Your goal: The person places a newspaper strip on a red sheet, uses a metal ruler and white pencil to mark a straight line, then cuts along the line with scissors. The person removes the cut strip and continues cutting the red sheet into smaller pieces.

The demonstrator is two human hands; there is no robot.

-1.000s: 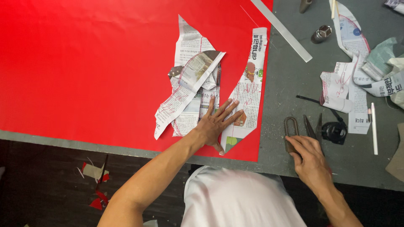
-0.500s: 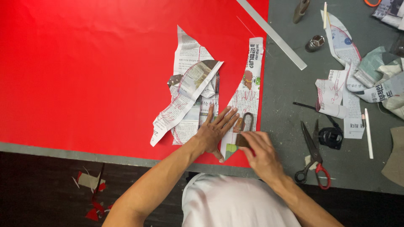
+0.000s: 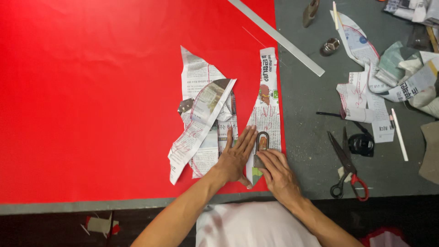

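My left hand lies flat, fingers spread, on cut newspaper pattern pieces that rest on a large red sheet. My right hand sits just to its right, fingers on a brown metal padlock-shaped weight that stands on the long curved newspaper pattern near the sheet's right edge. The two hands almost touch.
On the grey table to the right lie red-handled scissors, a black round object, a white pencil, a long metal ruler, a small metal socket and crumpled newspaper scraps. Scraps lie on the dark floor below.
My right hand picked the metal weight up from the grey table, carried it left and set it on the curved newspaper pattern. The left hand stayed pressed on the papers.
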